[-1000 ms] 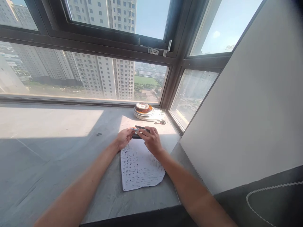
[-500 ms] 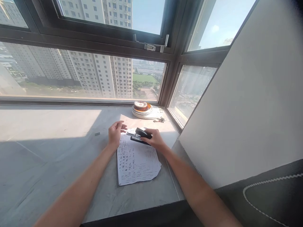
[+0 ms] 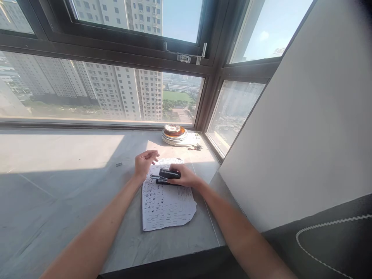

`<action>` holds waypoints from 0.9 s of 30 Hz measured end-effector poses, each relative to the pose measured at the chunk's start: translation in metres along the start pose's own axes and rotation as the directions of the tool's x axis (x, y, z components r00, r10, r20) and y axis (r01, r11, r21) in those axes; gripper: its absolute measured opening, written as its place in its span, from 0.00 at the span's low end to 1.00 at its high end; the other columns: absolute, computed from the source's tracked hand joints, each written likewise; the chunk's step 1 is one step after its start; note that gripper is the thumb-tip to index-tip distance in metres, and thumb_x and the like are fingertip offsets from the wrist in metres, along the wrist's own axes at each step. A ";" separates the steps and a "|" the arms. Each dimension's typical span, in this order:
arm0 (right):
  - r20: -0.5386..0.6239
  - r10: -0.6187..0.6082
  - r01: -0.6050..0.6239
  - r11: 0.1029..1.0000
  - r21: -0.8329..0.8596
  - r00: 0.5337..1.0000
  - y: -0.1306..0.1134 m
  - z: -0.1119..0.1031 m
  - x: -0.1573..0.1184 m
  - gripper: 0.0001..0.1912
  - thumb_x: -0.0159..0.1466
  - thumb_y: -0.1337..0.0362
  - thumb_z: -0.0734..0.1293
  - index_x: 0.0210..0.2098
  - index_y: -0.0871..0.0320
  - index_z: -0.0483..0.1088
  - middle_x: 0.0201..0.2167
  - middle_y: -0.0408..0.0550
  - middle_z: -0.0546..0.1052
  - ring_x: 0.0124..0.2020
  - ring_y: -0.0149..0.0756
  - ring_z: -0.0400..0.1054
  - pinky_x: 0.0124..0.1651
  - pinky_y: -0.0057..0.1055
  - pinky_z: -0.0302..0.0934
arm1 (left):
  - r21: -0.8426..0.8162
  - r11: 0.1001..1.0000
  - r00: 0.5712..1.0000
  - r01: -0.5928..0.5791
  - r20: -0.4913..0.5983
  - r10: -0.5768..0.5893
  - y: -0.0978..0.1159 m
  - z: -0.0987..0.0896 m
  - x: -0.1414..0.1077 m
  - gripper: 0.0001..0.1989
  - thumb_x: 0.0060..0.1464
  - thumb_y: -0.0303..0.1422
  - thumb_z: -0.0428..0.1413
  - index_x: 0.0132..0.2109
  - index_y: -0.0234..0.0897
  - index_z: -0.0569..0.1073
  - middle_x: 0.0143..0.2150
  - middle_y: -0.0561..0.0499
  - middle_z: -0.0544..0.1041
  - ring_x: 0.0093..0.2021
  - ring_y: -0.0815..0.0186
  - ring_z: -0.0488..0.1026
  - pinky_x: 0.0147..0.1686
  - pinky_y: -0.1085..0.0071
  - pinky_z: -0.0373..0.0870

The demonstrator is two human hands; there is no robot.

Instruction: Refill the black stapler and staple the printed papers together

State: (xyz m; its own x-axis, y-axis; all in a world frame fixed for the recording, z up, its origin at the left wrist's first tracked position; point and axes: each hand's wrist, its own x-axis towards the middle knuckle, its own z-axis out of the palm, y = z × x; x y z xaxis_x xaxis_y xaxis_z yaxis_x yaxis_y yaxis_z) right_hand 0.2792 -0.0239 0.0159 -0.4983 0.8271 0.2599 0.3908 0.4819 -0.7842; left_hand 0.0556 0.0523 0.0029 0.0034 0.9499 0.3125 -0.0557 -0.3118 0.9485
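My right hand (image 3: pixel 186 176) grips a black stapler (image 3: pixel 166 173) by its rear end, over the upper part of a sheet of paper (image 3: pixel 171 209) covered in handwriting. The stapler points left. Its top arm is lifted away from the base, and the metal staple channel shows between them. Just left of its nose, my left hand (image 3: pixel 143 164) is raised with thumb and fingertips pinched together. Whatever those fingertips hold, if anything, is too small to make out. A short strip of staples (image 3: pixel 119 164) lies on the grey sill (image 3: pixel 72 209) to the left.
Near the window corner stands a stack of plates (image 3: pixel 174 136), with a small beaded item (image 3: pixel 195 147) in front of it. A white wall (image 3: pixel 296 128) slants along the right side. The sill's front edge (image 3: pixel 174 257) is close to my forearms.
My right hand has brought the stapler down and slightly left over the paper. My left hand has shifted a little right, its fingers drawn closer together. The paper has slid slightly toward me.
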 end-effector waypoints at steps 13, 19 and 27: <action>-0.363 -0.013 0.073 0.986 0.151 0.932 0.001 0.007 0.005 0.16 0.65 0.52 0.73 0.47 0.53 0.76 0.38 0.45 0.77 0.32 0.31 0.66 0.32 0.28 0.58 | 0.014 0.999 0.876 -0.049 0.482 0.036 0.014 0.005 -0.012 0.14 0.51 0.41 0.71 0.34 0.34 0.82 0.31 0.48 0.80 0.29 0.67 0.74 0.30 0.69 0.74; -0.360 -0.051 0.092 0.991 0.099 0.932 0.001 0.008 0.006 0.10 0.65 0.54 0.73 0.39 0.53 0.80 0.38 0.46 0.80 0.33 0.32 0.68 0.34 0.30 0.60 | 0.017 0.999 0.860 -0.049 0.509 0.034 0.009 0.003 -0.010 0.13 0.51 0.41 0.71 0.35 0.35 0.83 0.32 0.47 0.81 0.31 0.65 0.76 0.32 0.69 0.74; -0.370 -0.010 0.066 0.988 0.139 0.929 0.003 0.009 0.007 0.09 0.63 0.55 0.74 0.38 0.54 0.80 0.35 0.45 0.80 0.31 0.32 0.67 0.33 0.30 0.60 | -0.014 0.999 0.839 -0.032 0.543 0.034 0.012 0.003 -0.012 0.12 0.51 0.39 0.72 0.35 0.35 0.83 0.33 0.47 0.83 0.34 0.63 0.78 0.36 0.68 0.75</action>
State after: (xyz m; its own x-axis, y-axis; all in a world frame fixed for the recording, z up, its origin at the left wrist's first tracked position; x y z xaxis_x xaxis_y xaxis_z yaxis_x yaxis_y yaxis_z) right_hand 0.2697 -0.0189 0.0104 -0.1805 0.8704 0.4580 0.2456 0.4908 -0.8359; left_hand 0.0578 0.0374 0.0103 0.5429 0.7752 0.3231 -0.0702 -0.3416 0.9372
